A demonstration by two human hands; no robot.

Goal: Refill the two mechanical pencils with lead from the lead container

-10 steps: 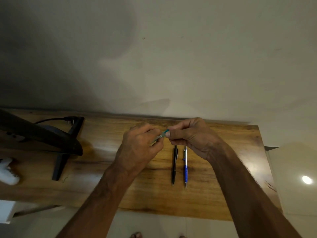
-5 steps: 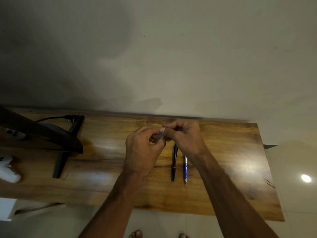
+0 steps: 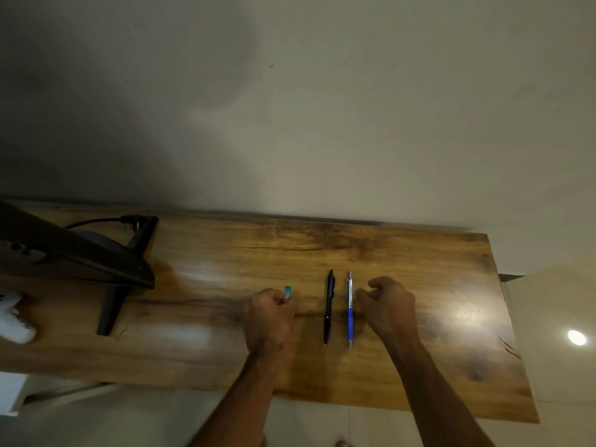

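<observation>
We've got the lead container (image 3: 287,292) pinched in our left hand (image 3: 270,314); our right hand (image 3: 388,304), loosely curled and seemingly empty, hovers beside the blue pencil (image 3: 350,312) (black pencil (image 3: 328,306) alongside) — lift it gently by the barrel.

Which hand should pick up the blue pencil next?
Right. The right hand hovers beside the blue pencil, apparently empty; the left hand already grips the lead container.
</observation>
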